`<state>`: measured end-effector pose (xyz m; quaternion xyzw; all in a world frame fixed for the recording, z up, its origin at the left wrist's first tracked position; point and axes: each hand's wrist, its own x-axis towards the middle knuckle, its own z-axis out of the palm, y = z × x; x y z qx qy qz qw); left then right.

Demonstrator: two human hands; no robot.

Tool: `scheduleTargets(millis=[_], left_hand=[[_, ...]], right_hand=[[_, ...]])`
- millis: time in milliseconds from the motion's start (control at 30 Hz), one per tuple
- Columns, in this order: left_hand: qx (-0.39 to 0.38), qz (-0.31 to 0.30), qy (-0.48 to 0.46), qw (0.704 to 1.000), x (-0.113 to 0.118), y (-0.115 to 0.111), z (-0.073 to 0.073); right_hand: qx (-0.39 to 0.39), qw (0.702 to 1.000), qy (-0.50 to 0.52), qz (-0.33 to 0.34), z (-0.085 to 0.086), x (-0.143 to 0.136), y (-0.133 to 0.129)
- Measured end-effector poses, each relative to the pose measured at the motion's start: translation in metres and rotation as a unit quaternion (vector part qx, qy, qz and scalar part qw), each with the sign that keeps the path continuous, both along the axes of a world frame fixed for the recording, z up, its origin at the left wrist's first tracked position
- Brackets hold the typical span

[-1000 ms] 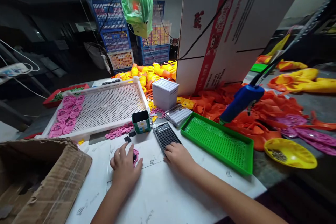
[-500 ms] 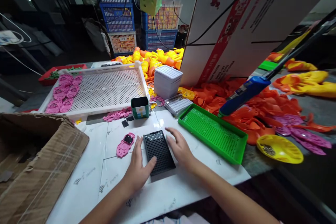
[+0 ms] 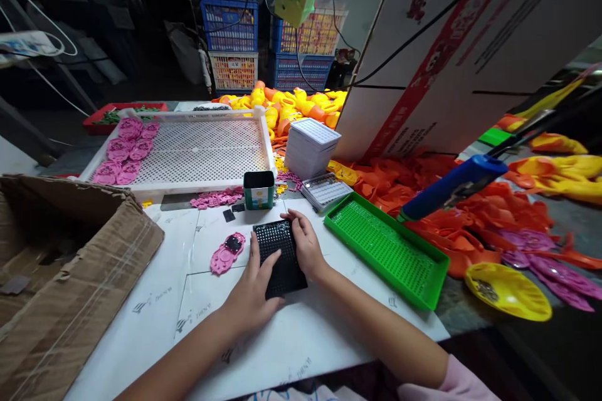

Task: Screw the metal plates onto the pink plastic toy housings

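Note:
A black tray (image 3: 285, 276) with a grid of small holes lies between my hands on the white board. My left hand (image 3: 251, 291) holds its left side, one finger along the edge and another across the top. Around the upper right edge curl the fingers of my right hand (image 3: 306, 243). Just left of the tray rests a pink, bear-shaped plastic part (image 3: 226, 261) with a black square piece (image 3: 234, 242) at its upper end. Beyond the tray stands a dark green tin (image 3: 259, 190), with small black pieces (image 3: 229, 215) beside it.
A cardboard box (image 3: 108, 257) stands at left. Behind is a white perforated tray (image 3: 202, 153) with pink parts (image 3: 121, 149). To the right are a green tray (image 3: 385, 250), a blue-handled tool (image 3: 456, 185), a yellow dish (image 3: 517, 294) and orange parts (image 3: 489, 219). White trays (image 3: 308, 153) are stacked behind.
Both hands have closed in on the black tray and now grip its sides. My right fingers have wrapped round its far right edge. The view has shifted slightly.

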<state>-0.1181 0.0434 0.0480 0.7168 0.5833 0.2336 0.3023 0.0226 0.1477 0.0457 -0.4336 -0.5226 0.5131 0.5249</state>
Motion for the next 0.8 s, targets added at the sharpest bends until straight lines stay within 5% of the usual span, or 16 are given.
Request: scheduleTargets(millis=[367,800], left_hand=[[0.117,-0.013,0.032,0.993,-0.006,0.002,-0.024],[0.110,-0.016,0.013,0.994,-0.011,0.004,-0.020]], right_hand=[[0.068,0.994,0.073,0.046,-0.021,0.010,0.004],[0.046,0.990,0.101,0.085,-0.022,0.015,0.009]])
